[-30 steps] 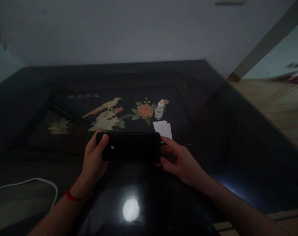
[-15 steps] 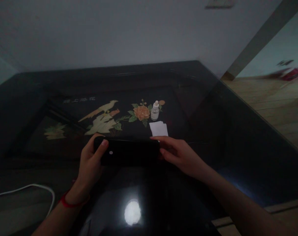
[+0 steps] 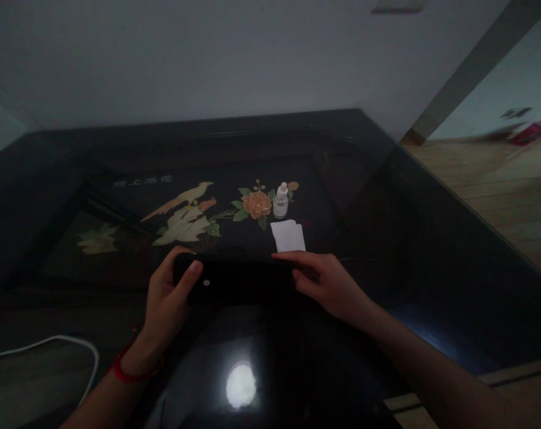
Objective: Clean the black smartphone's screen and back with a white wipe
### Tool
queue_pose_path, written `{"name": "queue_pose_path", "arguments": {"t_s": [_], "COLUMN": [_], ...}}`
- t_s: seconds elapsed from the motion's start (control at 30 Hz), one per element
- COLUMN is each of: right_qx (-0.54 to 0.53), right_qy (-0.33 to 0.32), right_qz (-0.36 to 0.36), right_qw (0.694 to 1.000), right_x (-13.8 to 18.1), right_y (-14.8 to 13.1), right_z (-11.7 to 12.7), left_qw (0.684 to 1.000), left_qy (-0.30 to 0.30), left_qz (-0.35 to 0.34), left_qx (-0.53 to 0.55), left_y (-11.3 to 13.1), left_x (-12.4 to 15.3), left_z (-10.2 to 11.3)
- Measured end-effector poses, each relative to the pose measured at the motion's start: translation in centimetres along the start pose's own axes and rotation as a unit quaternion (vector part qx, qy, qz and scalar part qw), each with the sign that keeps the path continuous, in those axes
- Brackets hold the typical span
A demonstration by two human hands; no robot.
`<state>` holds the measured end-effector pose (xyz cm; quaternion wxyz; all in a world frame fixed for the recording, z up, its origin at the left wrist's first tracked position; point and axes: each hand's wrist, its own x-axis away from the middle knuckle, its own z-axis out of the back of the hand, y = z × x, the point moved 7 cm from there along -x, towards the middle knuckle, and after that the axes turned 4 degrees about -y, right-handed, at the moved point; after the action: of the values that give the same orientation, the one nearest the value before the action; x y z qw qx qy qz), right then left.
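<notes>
A black phone (image 3: 237, 281) lies lengthwise between my two hands, just above the dark glossy table (image 3: 386, 250). My left hand (image 3: 167, 301) grips its left end, thumb across the back near a small pale dot. My right hand (image 3: 326, 283) holds the right end, with the index finger laid along the top edge. A red band circles my left wrist. Just beyond the phone lie small white paper sheets (image 3: 288, 235), and behind them stands a small clear dropper bottle (image 3: 280, 201) with a white cap.
The table top carries an inlaid bird and flower picture (image 3: 194, 211). A white cable (image 3: 51, 345) curves over the near left part. A lamp's reflection (image 3: 241, 385) shines near the front edge. Wooden floor (image 3: 498, 185) lies to the right, a pale wall behind.
The phone has tipped flatter and sunk slightly. My right index finger has come up from the phone's right end onto its top edge. The view shifted a little.
</notes>
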<state>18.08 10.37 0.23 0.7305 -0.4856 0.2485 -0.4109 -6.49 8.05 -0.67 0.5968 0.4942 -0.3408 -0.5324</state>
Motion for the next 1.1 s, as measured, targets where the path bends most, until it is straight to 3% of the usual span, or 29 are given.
{"name": "queue_pose_path", "arguments": {"t_s": [0.37,0.7,0.8,0.93,1.0,1.1], "right_qx": [0.009,-0.012,-0.048,-0.181,-0.211,-0.201], "right_qy": [0.018,0.019,-0.010,-0.079,-0.055,0.061], "right_qz": [-0.001,-0.016,-0.021,-0.016,-0.021,-0.011], "right_qw": [1.000,1.000,0.999,0.980,0.976,0.978], "right_x": [0.4,0.6,0.5,0.4,0.3,0.3], "right_y": [-0.4,-0.7,-0.5,-0.4,-0.1,0.5], "right_z": [-0.4,-0.4,-0.5,-1.3,-1.2,-0.1], "left_qw": [0.999,0.998,0.997,0.991,0.989,0.988], "left_qy": [-0.022,-0.053,-0.051,-0.030,-0.025,-0.007], "left_qz": [0.022,0.024,0.036,0.076,0.081,0.079], "left_qx": [0.007,0.020,0.049,0.106,0.118,0.136], "left_y": [0.7,-1.0,-1.7,-2.3,-2.2,-1.9], "left_x": [-0.5,-1.3,-1.7,-2.1,-2.0,-1.6], "left_z": [0.0,0.0,-0.1,0.0,-0.2,-0.7]}}
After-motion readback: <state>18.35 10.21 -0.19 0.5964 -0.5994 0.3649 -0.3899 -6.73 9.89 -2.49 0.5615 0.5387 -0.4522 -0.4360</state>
